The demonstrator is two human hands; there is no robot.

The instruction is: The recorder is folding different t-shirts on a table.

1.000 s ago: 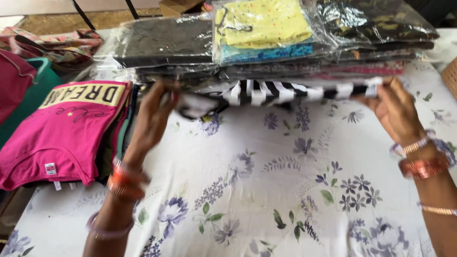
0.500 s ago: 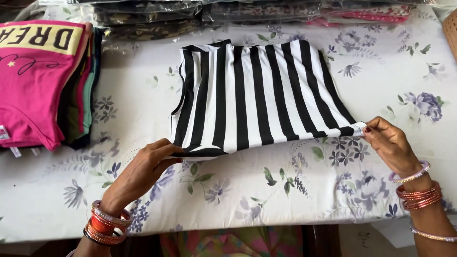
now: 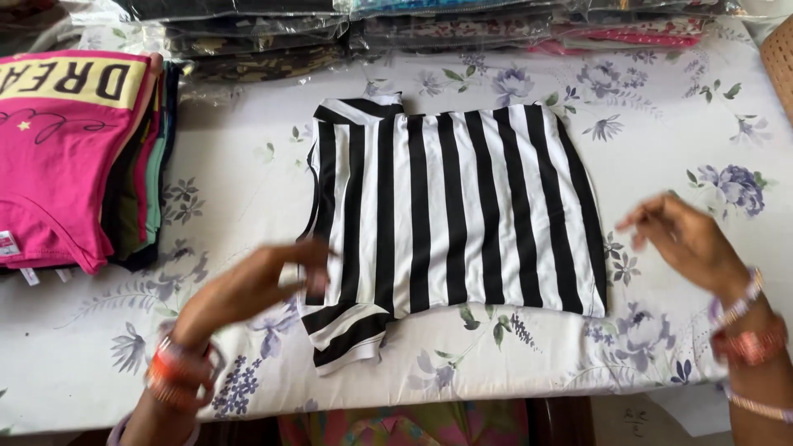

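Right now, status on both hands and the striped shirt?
Left hand open, fingers on the striped shirt near its sleeve. Right hand open, just off the shirt's right edge. Shirt flat on the floral tablecloth; nothing on it.

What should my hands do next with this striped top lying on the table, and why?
Probably fold the near sleeve in. The black-and-white striped top lies flat on the floral cloth, its lower sleeve sticking out past the hem. Your left hand hovers right beside it; your right hand is off the fabric.
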